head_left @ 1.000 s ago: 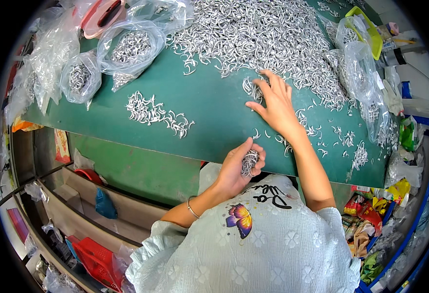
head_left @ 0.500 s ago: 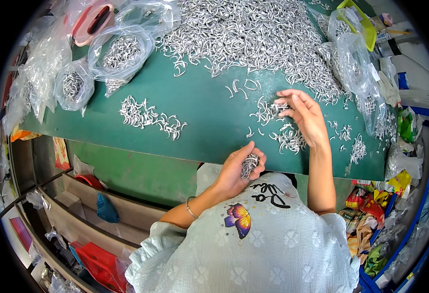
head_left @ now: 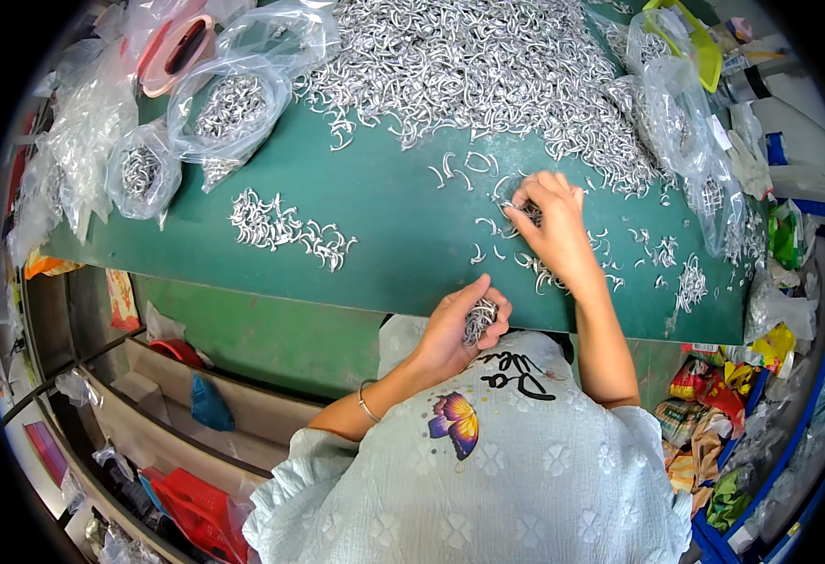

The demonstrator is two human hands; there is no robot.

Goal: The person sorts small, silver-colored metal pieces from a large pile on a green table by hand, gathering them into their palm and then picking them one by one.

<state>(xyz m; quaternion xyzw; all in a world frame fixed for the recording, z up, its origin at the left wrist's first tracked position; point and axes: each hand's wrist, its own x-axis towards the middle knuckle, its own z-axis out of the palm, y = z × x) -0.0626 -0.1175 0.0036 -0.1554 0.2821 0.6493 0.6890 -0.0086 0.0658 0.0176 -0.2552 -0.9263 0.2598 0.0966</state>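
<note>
Cupped near the table's front edge, my left hand is closed round a handful of small curved silvery metal pieces. My right hand is on the green table, its fingers curled round a clump of the same pieces. The palm and wrist partly hide a small heap below it. A few single pieces lie just beyond those fingers. Farther left rests a separate small group of pieces.
A large mound of the pieces covers the far side of the green table. Clear bags of pieces stand at the left, another filled bag at the right. Beside them are a pink container and a yellow-green tray.
My right hand has moved a little left and turned palm down, its fingers closing round the clump. My left hand keeps its place and its handful.
</note>
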